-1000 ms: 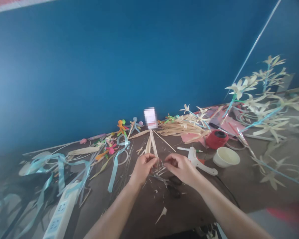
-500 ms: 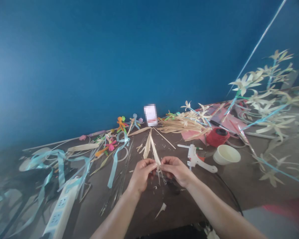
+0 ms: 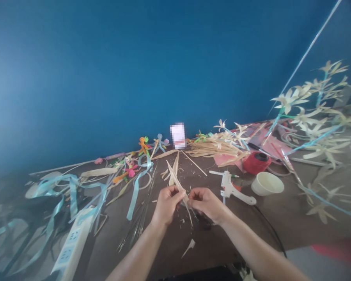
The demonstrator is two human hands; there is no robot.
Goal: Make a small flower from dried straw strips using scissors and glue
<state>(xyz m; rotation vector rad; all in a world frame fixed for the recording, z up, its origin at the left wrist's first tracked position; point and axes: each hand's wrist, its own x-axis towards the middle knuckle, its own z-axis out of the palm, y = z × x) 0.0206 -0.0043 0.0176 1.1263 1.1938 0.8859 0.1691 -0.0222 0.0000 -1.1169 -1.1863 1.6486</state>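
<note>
Fingers and thumb of the left hand [image 3: 167,205] are pinched on a strip [image 3: 176,178]; the right hand [image 3: 208,203] has its fingertips drawn together at the strip's right edge, though I cannot tell whether they grip it. The strip sits between the hands, over the dark table [image 3: 210,251]: pale straw-coloured, flat and leaf-like, coming to a point at its far end, which leans left, and narrowing to a thin tail below the fingers. Just beyond it lies a second pale strip [image 3: 172,180]; a scrap [image 3: 190,246] lies nearer the person. Right of the hands are a white glue gun [image 3: 230,190] and a cup [image 3: 263,190]; farther back, a bundle of dried strips [image 3: 210,150].
</note>
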